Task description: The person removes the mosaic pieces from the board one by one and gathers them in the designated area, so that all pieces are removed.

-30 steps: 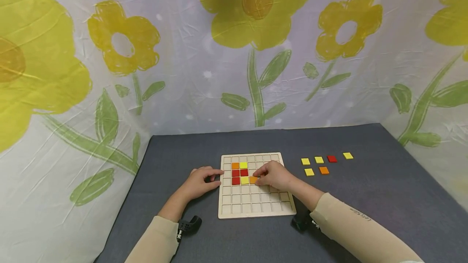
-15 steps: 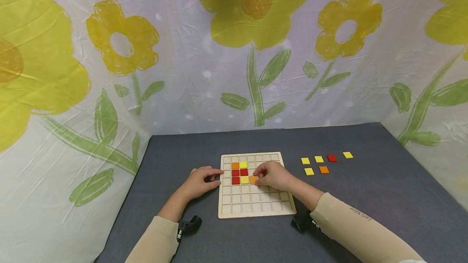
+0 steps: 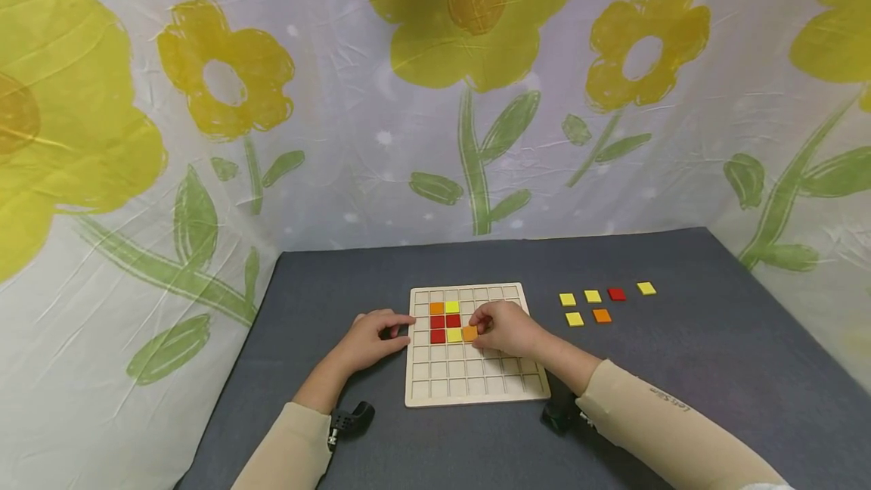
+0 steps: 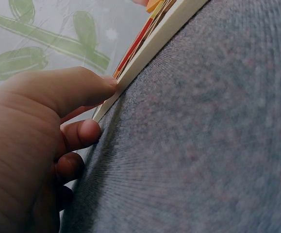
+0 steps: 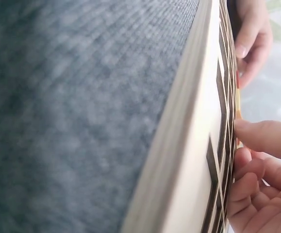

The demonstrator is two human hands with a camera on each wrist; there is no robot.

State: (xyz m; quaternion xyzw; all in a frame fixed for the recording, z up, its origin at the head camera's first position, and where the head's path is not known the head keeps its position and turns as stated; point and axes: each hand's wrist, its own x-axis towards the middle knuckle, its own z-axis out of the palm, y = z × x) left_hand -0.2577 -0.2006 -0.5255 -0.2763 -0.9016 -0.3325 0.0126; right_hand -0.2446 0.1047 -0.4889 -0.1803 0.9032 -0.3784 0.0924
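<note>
The right hand pinches an orange square tile amid a pale wooden grid board, hiding part of it; the left hand, fingers loose, touches its nine-o'clock edge. Six loose coloured tiles lie at two o'clock.

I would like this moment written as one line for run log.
left hand: touches left edge of board | right hand: pinches orange tile on board | loose tiles: six, right of board

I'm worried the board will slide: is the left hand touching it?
Touching: the left wrist view shows the left hand, its thumb against the edge of the wooden board.
</note>
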